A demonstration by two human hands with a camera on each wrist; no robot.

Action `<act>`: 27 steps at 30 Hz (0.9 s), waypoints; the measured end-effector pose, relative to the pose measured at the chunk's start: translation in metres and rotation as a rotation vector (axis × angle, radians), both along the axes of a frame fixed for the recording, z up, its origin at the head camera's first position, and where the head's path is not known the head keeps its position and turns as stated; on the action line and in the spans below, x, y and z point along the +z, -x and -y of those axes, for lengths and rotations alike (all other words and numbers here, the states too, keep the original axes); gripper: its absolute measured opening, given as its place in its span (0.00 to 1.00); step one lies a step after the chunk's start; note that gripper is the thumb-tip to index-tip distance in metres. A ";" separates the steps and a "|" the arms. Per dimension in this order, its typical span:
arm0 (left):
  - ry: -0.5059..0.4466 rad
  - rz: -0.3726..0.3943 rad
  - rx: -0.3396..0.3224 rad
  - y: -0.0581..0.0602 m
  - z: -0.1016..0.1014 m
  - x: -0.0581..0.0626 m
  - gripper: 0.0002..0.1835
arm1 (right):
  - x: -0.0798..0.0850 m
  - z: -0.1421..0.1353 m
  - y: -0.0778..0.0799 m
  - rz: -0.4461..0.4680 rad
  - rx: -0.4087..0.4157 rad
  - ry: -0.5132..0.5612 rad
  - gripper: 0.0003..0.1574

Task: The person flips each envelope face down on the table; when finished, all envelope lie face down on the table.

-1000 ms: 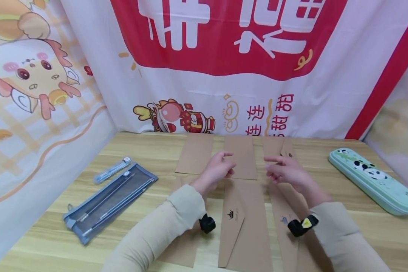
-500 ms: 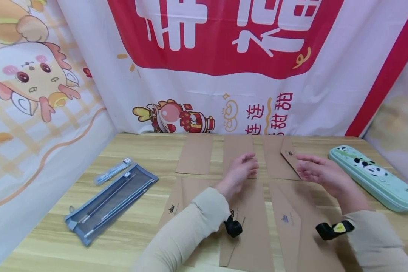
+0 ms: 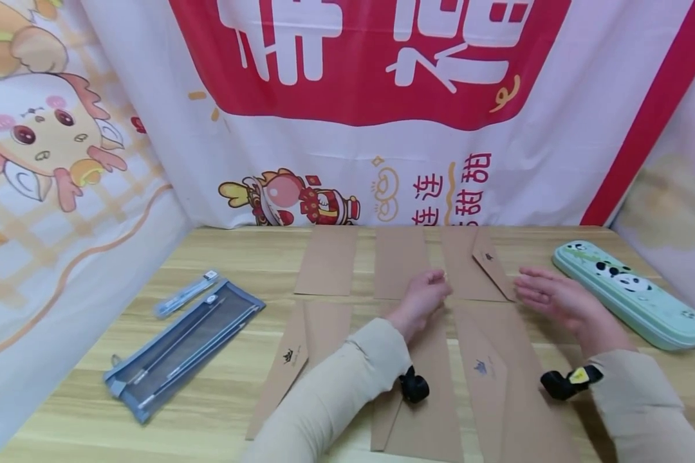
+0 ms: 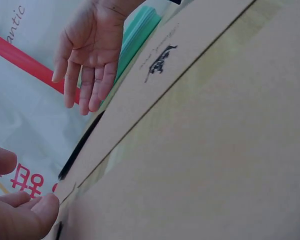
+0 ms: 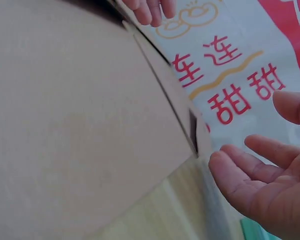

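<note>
Several brown kraft envelopes lie in two rows on the wooden table. My left hand (image 3: 424, 297) hovers over the gap between the back middle envelope (image 3: 399, 263) and the front middle envelope (image 3: 434, 392), fingers loosely bent and holding nothing. The right hand (image 3: 558, 303), palm turned inward with relaxed fingers, is beside the lower right corner of the back right envelope (image 3: 460, 270), whose pointed flap bears a small black crown. Below it lies the front right envelope (image 3: 533, 386). In the left wrist view the right palm (image 4: 97, 40) shows bare.
On the left lie a blue-grey mesh pencil pouch (image 3: 185, 347) with several pencils inside and a small clear packet (image 3: 185, 294). A mint panda pencil case (image 3: 631, 292) stands at the right. A printed cloth (image 3: 370, 141) hangs behind the table.
Both hands have moved to the right, the right one away from the back right envelope's middle to its edge. The pointing fingers have relaxed. The envelopes have stayed in place.
</note>
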State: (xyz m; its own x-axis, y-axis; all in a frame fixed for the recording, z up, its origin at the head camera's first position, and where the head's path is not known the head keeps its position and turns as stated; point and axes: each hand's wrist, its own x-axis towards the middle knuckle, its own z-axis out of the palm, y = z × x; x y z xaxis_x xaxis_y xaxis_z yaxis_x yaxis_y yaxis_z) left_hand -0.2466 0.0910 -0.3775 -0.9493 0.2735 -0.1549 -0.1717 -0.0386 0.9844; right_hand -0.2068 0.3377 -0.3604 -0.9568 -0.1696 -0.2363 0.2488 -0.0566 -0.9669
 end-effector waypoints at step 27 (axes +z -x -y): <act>0.074 0.045 0.063 0.000 -0.013 -0.002 0.25 | -0.005 0.002 0.015 0.055 0.043 -0.101 0.43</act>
